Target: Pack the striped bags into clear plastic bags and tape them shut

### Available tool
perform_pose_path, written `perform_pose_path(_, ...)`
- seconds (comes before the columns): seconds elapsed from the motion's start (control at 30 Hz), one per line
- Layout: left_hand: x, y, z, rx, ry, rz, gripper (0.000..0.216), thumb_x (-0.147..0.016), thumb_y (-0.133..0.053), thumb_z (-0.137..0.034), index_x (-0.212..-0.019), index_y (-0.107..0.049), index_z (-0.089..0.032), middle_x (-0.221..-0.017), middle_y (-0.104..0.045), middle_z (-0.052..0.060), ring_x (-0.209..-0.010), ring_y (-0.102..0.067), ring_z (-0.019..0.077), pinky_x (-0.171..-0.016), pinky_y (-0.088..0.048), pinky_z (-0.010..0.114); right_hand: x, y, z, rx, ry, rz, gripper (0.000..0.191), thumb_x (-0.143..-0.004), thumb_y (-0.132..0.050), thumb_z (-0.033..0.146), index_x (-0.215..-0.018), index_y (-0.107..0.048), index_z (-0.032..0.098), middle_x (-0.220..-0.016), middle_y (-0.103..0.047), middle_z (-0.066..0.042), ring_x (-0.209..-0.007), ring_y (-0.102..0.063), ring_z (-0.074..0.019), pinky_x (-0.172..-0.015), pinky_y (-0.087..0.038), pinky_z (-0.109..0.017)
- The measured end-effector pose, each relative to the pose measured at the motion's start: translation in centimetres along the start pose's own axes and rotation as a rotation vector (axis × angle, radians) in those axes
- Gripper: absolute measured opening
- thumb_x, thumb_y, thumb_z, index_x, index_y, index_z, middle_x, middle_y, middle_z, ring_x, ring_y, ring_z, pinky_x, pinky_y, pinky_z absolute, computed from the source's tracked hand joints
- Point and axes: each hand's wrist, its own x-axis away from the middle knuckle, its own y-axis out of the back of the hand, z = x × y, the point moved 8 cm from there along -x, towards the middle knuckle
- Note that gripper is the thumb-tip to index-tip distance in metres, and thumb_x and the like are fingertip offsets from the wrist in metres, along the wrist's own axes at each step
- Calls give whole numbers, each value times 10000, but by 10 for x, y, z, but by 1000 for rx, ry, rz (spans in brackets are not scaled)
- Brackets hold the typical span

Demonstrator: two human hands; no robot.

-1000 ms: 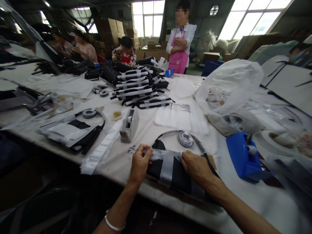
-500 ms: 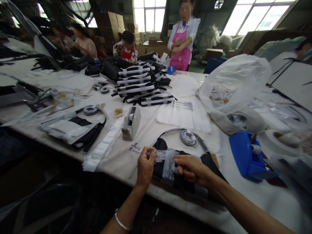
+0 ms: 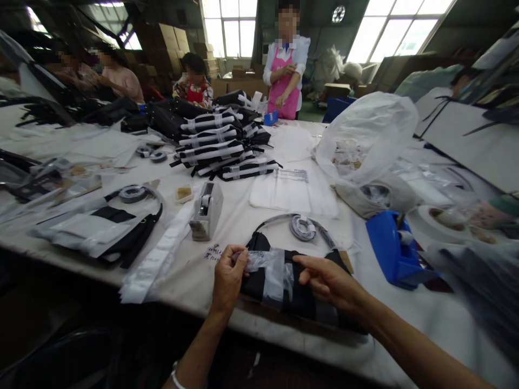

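Black soft-sided bag lies flat on the pale cloth-covered table, at the near edge, between the hands; use it as landmark. Left hand, at the bag's upper left: thumb and forefinger pinching the end of a crumpled clear plastic pouch on the bag's upper part. Right hand, over the bag's right half: forefinger stretched toward the upper edge, gap to the thumb, other fingers half curled, nothing seen gripped; fingertip contact cannot be told. Wide translucent plastic band runs down the bag's front, by the pouch. Grey-wrapped coiled strap just beyond the bag.

Around the bag: boxy grey tape dispenser beyond it to the left, angular blue plastic tape dispenser to its right, flat stack of translucent plastic sleeves farther beyond, pile of black bags with white strips past those.

Risks, my guess: pouch could tear or crease if the left pinch pulls hard, thin film; it could sit crooked if only one end is held; band could wrinkle or lift if the right fingertip drags across it; bag could slide off if pushed toward the near edge; coil could shift if the bag gets turned.
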Motion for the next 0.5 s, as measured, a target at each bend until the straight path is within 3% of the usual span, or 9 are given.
perform_pose_path(0.1,-2,-10,-26,-123,-89,70,253,-834,-610,-448,-853,-607,-196,-675,-611,-34,-595,-574,123,-559,-478,217,20,20,37,237,311,-195,561,-819,-671,416,-1290,-503,162,-713,-690,-12,-315,-403,-32,-292,-284,-155)
perform_pose_path(0.2,1,-44,-57,-203,-197,216,199,-857,-595,-403,-827,-611,-207,-641,-606,-46,-577,-566,118,-570,-456,218,29,-2,57,278,429,-121,757,-727,-761,424,-1380,-422,243,-1044,-693,-77,-425,-561,-80,-314,-398,-199)
perform_pose_path(0.27,3,-73,-76,-202,-270,353,180,-871,-581,-384,-828,-610,-212,-664,-621,-43,-602,-585,121,-588,-458,222,24,-23,66,223,435,4,721,-681,-799,402,-1316,-496,243,-1112,-673,-82,-575,-657,-138,-399,-498,-240)
perform_pose_path(0.33,1,-97,-88,-185,-316,456,166,-887,-560,-377,-889,-609,-218,-709,-639,-36,-631,-605,126,-609,-470,232,15,-26,81,186,470,40,492,-671,-804,397,-1075,-637,171,-914,-708,-53,-646,-674,-159,-547,-558,-281)
perform_pose_path(0.4,-10,-109,-93,-176,-322,497,179,-896,-545,-367,-992,-592,-224,-756,-646,-30,-649,-621,132,-619,-483,244,4,2,106,194,549,-59,343,-671,-794,411,-842,-661,145,-714,-687,-22,-632,-661,-156,-647,-560,-309)
perform_pose_path(0.5,-41,-111,-93,-250,-341,499,200,-894,-546,-350,-1051,-581,-232,-810,-649,-23,-690,-632,137,-650,-491,257,-5,95,159,320,728,-409,328,-668,-761,436,-818,-663,162,-710,-692,-26,-660,-662,-180,-696,-545,-338)
